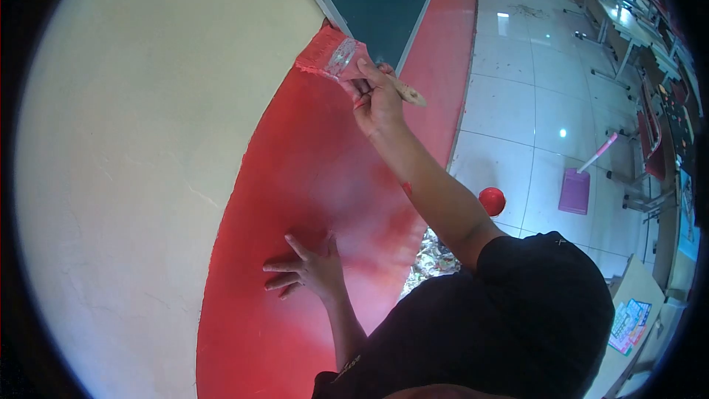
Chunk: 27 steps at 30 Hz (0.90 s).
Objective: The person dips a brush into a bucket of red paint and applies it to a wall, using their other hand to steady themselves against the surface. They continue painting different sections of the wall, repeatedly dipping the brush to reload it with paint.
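Observation:
My right hand (pixel 380 100) grips a wide paintbrush (pixel 354 59) by its pale wooden handle. Red paint coats its bristles, which press on the wall beside the frame corner of a dark green board (pixel 369 0). Along the bristles runs the border between the cream wall area (pixel 148 140) and the red painted area (pixel 295 155). Fingers spread, my left hand (pixel 314 270) rests against the red surface and holds nothing. Small red paint marks show on my right hand and forearm.
On the white tiled floor (pixel 509 103) stands a round red container (pixel 492 201). Farther off lies a purple dustpan (pixel 574 191) with a pink handle. Desks (pixel 628 26) and chairs line the far side. Crumpled shiny material (pixel 434 258) lies near the wall's base.

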{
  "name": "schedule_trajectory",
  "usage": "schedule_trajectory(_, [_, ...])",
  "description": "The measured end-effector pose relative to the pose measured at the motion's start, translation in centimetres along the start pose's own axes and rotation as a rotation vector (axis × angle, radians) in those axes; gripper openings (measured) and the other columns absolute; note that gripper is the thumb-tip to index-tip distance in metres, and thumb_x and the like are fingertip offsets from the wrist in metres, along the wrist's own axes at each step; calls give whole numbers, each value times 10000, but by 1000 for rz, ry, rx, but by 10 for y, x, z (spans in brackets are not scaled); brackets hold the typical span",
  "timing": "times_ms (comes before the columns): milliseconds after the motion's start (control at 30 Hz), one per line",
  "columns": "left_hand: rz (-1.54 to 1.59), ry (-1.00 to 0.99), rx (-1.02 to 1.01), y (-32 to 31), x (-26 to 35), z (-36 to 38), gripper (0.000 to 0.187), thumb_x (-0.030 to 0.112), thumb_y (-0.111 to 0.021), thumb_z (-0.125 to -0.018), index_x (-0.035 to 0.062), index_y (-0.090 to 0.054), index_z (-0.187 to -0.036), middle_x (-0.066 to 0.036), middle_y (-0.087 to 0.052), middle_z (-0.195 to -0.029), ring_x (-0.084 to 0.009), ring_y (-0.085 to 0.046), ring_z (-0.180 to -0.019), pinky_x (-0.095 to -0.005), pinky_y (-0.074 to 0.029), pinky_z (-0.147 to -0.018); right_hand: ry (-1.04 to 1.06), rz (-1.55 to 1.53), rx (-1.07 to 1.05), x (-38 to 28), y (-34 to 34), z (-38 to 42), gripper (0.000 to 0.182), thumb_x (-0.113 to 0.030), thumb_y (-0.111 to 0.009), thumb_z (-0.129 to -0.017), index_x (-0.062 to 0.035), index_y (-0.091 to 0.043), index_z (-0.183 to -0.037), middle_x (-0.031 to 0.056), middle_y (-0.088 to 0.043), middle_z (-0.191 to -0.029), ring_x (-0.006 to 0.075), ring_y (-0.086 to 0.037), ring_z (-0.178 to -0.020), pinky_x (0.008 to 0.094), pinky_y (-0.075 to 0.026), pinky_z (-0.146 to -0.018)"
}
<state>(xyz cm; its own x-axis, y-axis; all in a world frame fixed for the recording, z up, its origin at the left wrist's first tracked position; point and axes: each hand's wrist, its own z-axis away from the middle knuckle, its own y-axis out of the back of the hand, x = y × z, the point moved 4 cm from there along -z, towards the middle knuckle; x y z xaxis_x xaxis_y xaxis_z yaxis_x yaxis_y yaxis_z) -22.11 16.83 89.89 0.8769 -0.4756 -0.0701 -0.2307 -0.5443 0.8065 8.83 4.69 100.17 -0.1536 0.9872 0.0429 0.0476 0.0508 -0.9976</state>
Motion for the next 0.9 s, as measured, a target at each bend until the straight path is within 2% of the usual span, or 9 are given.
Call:
schedule_trajectory(233, [52, 9, -64, 7, 1, -4, 1172, 862, -626, -703, 381, -44, -1601, -492, 107, -1515, -825, 133, -1254, -937, -152, -794, 15, 34, 94, 4, 16, 2, 398, -2, -738, -833, -160, -408, -988, 48, -648, -986, 225, -698, -887, 395, -614, -692])
schedule_trajectory(367, [32, 9, -32, 8, 7, -1, 1200, 856, -650, -686, 376, -39, -1601, -487, 146, -1511, -822, 130, -1260, -931, -160, -818, -77, 265, 208, -11, 101, 14, 384, -42, -752, -812, -147, -430, -994, 44, -611, -936, 208, -670, -853, 379, -597, -670])
schedule_trajectory(467, [94, -37, 105, 13, 16, 3, 1328, 810, -743, -631, 259, -25, -1604, -436, 206, -1535, -779, 148, -1306, -927, -174, -833, -85, 406, 295, -37, 139, 41, 364, -50, -748, -813, -142, -440, -985, 38, -595, -914, 199, -661, -858, 351, -586, -631])
schedule_trajectory(600, [219, -23, 158, 15, 32, 2, 1334, 781, -758, -649, 202, -8, -1588, -435, 241, -1520, -778, 169, -1299, -929, -150, -846, -21, 497, 250, -46, 100, 39, 369, -62, -751, -835, -171, -415, -940, 10, -548, -882, 146, -607, -771, 302, -499, -588])
schedule_trajectory(667, [251, -9, 178, 20, 33, 1, 1328, 775, -760, -654, 191, -14, -1583, -434, 248, -1517, -780, 181, -1293, -931, -134, -852, 2, 438, 142, -44, 66, 39, 368, -62, -758, -820, -166, -424, -936, 4, -557, -903, 160, -628, -804, 316, -533, -599])
schedule_trajectory(767, [297, -92, 140, 29, 43, -5, 1363, 746, -775, -657, 256, 76, -1602, -494, 198, -1491, -828, 150, -1244, -936, -142, -818, -6, 350, 18, -34, 40, 37, 378, -56, -766, -808, -173, -426, -924, 1, -559, -913, 161, -630, -814, 317, -551, -617])
schedule_trajectory(800, [185, -43, -45, 21, 46, -12, 1368, 747, -774, -656, 251, 82, -1601, -497, 194, -1490, -835, 154, -1229, -937, -148, -800, -41, 317, 10, -30, 40, 35, 388, -50, -768, -812, -184, -420, -917, 4, -550, -903, 149, -610, -790, 303, -535, -626])
schedule_trajectory(833, [70, 5, -228, 12, 46, -16, 1372, 747, -773, -656, 247, 88, -1601, -500, 190, -1489, -843, 158, -1214, -939, -153, -781, -42, 319, 16, -27, 51, 31, 388, -50, -768, -812, -184, -420, -917, 4, -550, -903, 149, -610, -790, 303, -535, -626])
schedule_trajectory(900, [44, -2, -233, 12, 48, -18, 1364, 760, -756, -663, 241, 87, -1601, -501, 180, -1491, -849, 156, -1201, -938, -163, -769, -85, 376, 176, -24, 103, 26, 386, -49, -762, -812, -188, -421, -927, 11, -558, -933, 168, -619, -842, 335, -542, -662])
